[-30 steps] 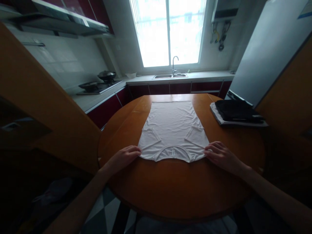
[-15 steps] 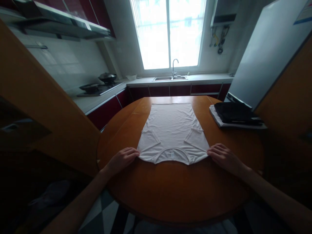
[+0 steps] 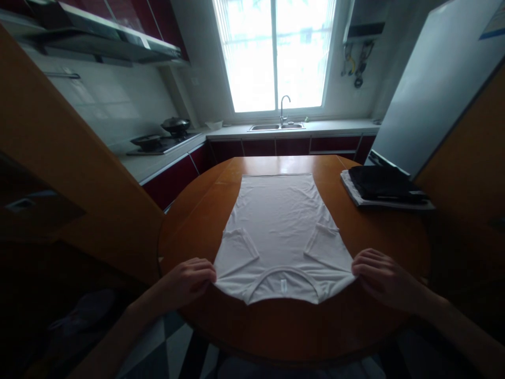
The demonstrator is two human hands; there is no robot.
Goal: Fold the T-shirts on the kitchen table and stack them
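With the white T-shirt's middle as the clock's centre, its neckline faces the wearer at 6 o'clock; whether that end touches the round wooden table I cannot tell. The left hand pinches the shoulder corner at 8 o'clock between thumb and fingers, and the right hand pinches the matching corner at 4. Even tension on both corners would suit this stretch best; a harder tug on one side would likely skew the neckline. The short sleeves lie turned in over the body, so a light pull should spare their folds. The hem lies straight at 12. Beyond, black folded clothing sits at 2 o'clock, atop white folded fabric.
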